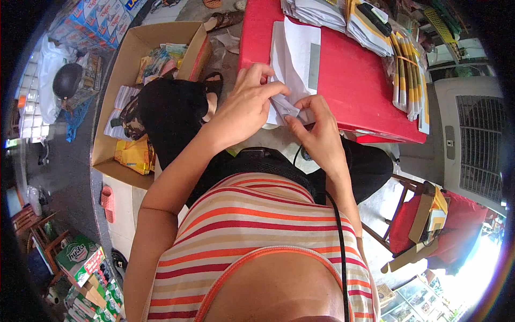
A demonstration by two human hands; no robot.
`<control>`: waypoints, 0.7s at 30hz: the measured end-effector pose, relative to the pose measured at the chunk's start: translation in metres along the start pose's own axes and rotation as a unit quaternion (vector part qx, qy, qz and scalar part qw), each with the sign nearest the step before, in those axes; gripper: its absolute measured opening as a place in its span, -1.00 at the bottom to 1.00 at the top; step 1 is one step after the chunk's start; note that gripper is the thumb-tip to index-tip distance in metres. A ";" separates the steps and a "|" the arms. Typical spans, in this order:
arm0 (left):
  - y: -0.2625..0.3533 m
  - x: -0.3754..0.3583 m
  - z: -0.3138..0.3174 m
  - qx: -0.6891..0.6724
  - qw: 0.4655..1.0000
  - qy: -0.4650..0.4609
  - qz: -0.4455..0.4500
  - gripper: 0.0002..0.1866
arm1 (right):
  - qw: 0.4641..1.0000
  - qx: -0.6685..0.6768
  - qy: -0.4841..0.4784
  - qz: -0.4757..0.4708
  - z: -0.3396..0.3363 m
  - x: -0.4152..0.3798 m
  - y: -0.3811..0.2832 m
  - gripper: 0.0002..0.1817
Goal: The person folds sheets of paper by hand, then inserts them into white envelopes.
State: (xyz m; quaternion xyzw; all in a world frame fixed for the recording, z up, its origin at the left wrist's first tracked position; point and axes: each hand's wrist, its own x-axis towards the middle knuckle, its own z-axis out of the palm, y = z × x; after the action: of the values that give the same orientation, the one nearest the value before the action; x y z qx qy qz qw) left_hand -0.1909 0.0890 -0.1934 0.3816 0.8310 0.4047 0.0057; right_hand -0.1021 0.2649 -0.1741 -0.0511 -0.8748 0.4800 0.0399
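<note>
A white paper sheet with a grey patch on its right side lies at the near left part of the red table. Its near end is folded and crumpled between my hands. My left hand rests over the left edge of the paper, its fingers bent onto the fold. From the right, my right hand pinches the near corner between thumb and fingers. The paper's underside is hidden.
Stacks of white envelopes and a banded bundle of yellow-and-white envelopes lie along the table's far and right sides. A cardboard box with packets stands left of my leg. A fan-like grey unit is at right.
</note>
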 end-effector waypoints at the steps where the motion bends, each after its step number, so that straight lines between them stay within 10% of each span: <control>1: 0.000 -0.001 0.001 -0.004 1.000 0.003 0.002 -0.58 | 1.000 -0.014 -0.001 -0.009 0.000 0.000 0.000 -0.73; 21: 0.008 -0.010 -0.009 -0.026 0.998 -0.057 -0.005 -0.49 | 0.999 -0.037 -0.023 -0.030 -0.003 0.002 -0.003 -0.61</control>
State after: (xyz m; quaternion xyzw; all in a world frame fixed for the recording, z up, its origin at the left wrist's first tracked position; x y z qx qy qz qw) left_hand -0.1817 0.0799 -0.1850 0.3994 0.8204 0.4040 0.0656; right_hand -0.1039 0.2661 -0.1695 -0.0153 -0.8936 0.4474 0.0321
